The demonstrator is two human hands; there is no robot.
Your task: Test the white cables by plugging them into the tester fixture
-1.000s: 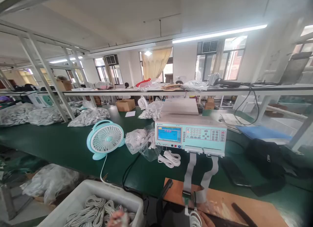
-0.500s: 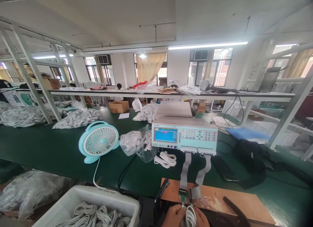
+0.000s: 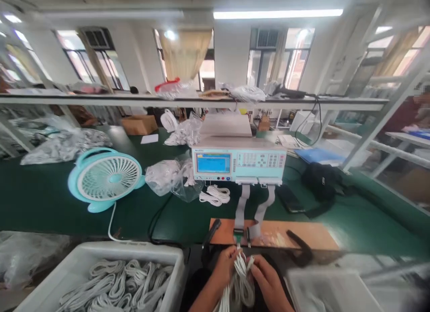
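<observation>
My left hand (image 3: pixel 225 267) and my right hand (image 3: pixel 267 279) are both closed on a coiled white cable (image 3: pixel 242 283) at the bottom middle. The cable's ends reach up toward two small connectors (image 3: pixel 242 235) at the edge of a brown board (image 3: pixel 278 235). Grey ribbon leads (image 3: pixel 252 209) run from those connectors up to a pale green tester (image 3: pixel 239 162) with a blue screen (image 3: pixel 213 162).
A white bin (image 3: pixel 101 258) of coiled white cables sits at the lower left. A light blue fan (image 3: pixel 105 178), bagged cables (image 3: pixel 174 177) and a loose cable coil (image 3: pixel 215 195) lie on the green bench. A black bag (image 3: pixel 319 186) lies right. Someone stands at the far right (image 3: pixel 408 117).
The view has tipped down and right. My left hand left the bin and joined my right hand on the white cable, now fully in view near the connectors.
</observation>
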